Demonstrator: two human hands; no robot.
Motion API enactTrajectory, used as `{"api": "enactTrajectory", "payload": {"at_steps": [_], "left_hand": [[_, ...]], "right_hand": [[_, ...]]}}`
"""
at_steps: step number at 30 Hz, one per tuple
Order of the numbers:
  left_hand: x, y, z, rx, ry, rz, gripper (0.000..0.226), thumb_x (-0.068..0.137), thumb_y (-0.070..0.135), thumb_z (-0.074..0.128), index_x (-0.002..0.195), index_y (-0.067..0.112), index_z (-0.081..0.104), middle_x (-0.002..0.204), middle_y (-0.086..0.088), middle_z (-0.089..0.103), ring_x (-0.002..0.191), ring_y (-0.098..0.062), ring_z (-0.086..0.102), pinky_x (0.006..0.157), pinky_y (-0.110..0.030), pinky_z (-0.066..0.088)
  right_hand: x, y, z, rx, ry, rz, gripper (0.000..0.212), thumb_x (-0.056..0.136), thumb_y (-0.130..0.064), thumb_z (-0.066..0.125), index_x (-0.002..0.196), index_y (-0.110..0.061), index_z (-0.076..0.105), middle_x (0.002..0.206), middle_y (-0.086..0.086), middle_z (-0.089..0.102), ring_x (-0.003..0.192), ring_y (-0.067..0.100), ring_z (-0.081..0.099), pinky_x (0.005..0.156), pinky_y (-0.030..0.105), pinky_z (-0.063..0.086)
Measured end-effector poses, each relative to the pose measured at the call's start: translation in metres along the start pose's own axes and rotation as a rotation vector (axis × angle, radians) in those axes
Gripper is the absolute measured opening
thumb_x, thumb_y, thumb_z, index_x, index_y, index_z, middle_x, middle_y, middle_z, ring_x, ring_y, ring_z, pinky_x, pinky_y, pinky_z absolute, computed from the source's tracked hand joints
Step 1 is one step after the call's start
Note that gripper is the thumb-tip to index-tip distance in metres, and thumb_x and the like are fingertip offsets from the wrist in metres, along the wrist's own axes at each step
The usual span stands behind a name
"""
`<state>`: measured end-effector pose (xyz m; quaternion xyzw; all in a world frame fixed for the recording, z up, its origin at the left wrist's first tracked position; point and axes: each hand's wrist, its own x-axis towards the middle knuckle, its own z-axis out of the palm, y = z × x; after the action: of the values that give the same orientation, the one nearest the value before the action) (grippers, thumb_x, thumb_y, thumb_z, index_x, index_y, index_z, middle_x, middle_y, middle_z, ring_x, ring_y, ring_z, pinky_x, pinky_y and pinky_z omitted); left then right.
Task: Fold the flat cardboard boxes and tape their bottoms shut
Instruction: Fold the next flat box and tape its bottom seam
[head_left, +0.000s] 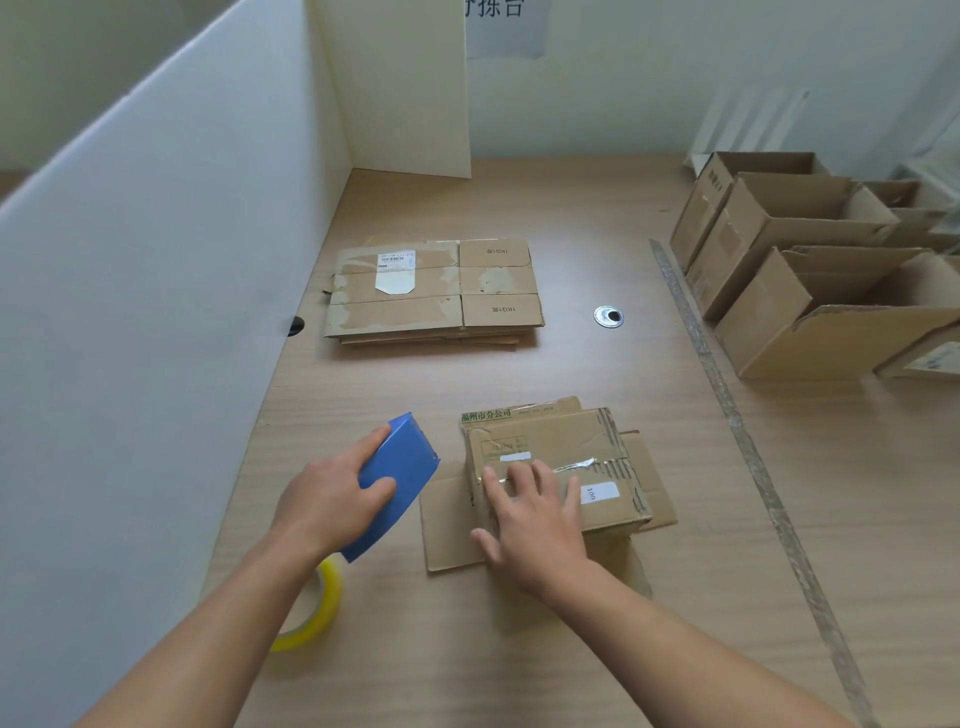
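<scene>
Matt wood-grain desk (519, 649). Matt brown scuffed cardboard box (550, 441), glossy clear tape strip (576, 464) on top. Smooth blue plastic tape dispenser (400, 478). Glossy yellowish tape roll (324, 608). Shiny metal cable grommet (608, 316). Rough torn patches on flat cardboard stack (431, 291).

Taped box (561, 447) on the worktop (571, 649): the white sticker (597, 491) reads "100". Green print (485, 415) on its rear flap reads "福州市分公司". The stamped field on top is illegible.

Stack of flat boxes (431, 291): two flaps are marked "1KG1" plus one character, inverted. The print on the white barcode label (396, 260) is too small to read.

Wall sign (501, 21): cut off by the frame, ends in "拣台".

Open box (714, 192) at right: dark marking, illegible.
</scene>
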<state>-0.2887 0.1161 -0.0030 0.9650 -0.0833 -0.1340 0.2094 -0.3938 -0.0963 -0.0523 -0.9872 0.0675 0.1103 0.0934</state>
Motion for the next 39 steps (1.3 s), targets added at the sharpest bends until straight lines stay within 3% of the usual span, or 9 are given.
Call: {"api": "enactTrajectory", "payload": {"at_steps": [5,8,11,15,19,25,32,36,39], "left_hand": [[-0.002,0.000,0.001,0.001,-0.022,0.064,0.064,0.087,0.040,0.057,0.146,0.054,0.034,0.103,0.010,0.065,0.086,-0.015,0.058,0.074,-0.035,0.053],[-0.003,-0.001,0.004,-0.014,-0.024,0.103,0.064,0.088,0.038,0.058,0.146,0.053,0.036,0.106,0.009,0.067,0.086,-0.016,0.060,0.077,-0.036,0.053],[-0.003,-0.002,0.005,-0.024,-0.028,0.140,0.063,0.088,0.038,0.060,0.144,0.055,0.036,0.104,0.009,0.069,0.084,-0.016,0.060,0.077,-0.035,0.053],[-0.001,-0.004,0.003,-0.050,-0.021,0.160,0.063,0.088,0.038,0.060,0.144,0.056,0.036,0.104,0.009,0.070,0.085,-0.016,0.062,0.078,-0.037,0.053],[-0.001,-0.006,0.000,-0.096,0.014,0.156,0.063,0.088,0.037,0.062,0.143,0.057,0.037,0.102,0.009,0.069,0.085,-0.016,0.061,0.077,-0.037,0.053],[-0.007,-0.005,0.000,-0.135,0.025,0.262,0.063,0.082,0.047,0.057,0.142,0.057,0.037,0.096,0.013,0.070,0.078,-0.015,0.062,0.074,-0.036,0.052],[-0.017,-0.003,-0.002,-0.016,0.110,0.607,0.063,0.082,0.054,0.046,0.143,0.055,0.033,0.078,0.015,0.061,0.062,-0.013,0.052,0.052,-0.032,0.048],[-0.016,0.002,-0.004,0.065,0.194,0.830,0.059,0.086,0.040,0.055,0.144,0.039,0.043,0.085,0.017,0.061,0.070,-0.008,0.055,0.047,-0.021,0.042],[-0.015,0.004,-0.005,0.085,0.223,0.945,0.057,0.089,0.037,0.057,0.145,0.035,0.045,0.080,0.015,0.055,0.068,-0.009,0.050,0.048,-0.024,0.039]], "right_hand": [[-0.008,0.022,0.003,-0.012,0.006,-0.088,0.069,0.093,-0.019,0.047,0.153,-0.034,0.017,0.158,0.000,0.010,0.150,0.026,-0.004,0.116,0.063,0.001],[-0.013,0.035,0.004,0.025,0.030,-0.067,0.065,0.092,-0.028,0.052,0.148,-0.045,0.021,0.162,-0.005,0.009,0.152,0.024,-0.005,0.117,0.059,-0.002],[-0.012,0.038,0.004,0.047,0.077,-0.010,0.062,0.090,-0.051,0.059,0.145,-0.047,0.029,0.152,-0.009,0.028,0.150,0.021,0.011,0.118,0.058,0.004],[-0.008,0.037,0.005,-0.006,0.199,-0.042,0.063,0.076,-0.036,0.083,0.134,-0.038,0.059,0.129,-0.001,0.059,0.133,0.029,0.049,0.104,0.067,0.034],[-0.005,0.057,0.008,-0.021,0.113,-0.112,0.064,0.093,-0.018,0.061,0.149,-0.040,0.039,0.155,-0.004,0.038,0.150,0.027,0.023,0.116,0.060,0.012],[-0.008,0.085,0.008,0.010,0.044,-0.199,0.082,0.088,0.003,0.047,0.152,-0.045,0.027,0.163,-0.013,0.017,0.154,0.022,0.001,0.117,0.044,-0.013],[0.004,0.091,-0.019,0.162,-0.075,-0.198,0.043,0.101,-0.039,0.051,0.144,-0.045,0.045,0.158,-0.018,0.030,0.152,0.011,0.009,0.122,0.041,0.000],[0.006,0.078,-0.050,0.464,0.019,-0.178,0.054,0.096,-0.044,0.059,0.147,-0.037,0.042,0.147,-0.008,0.048,0.140,0.012,0.037,0.113,0.024,0.025],[0.004,0.063,-0.066,0.658,0.064,-0.185,0.056,0.097,-0.041,0.060,0.148,-0.042,0.038,0.144,-0.013,0.051,0.132,0.001,0.043,0.109,0.023,0.034]]}}
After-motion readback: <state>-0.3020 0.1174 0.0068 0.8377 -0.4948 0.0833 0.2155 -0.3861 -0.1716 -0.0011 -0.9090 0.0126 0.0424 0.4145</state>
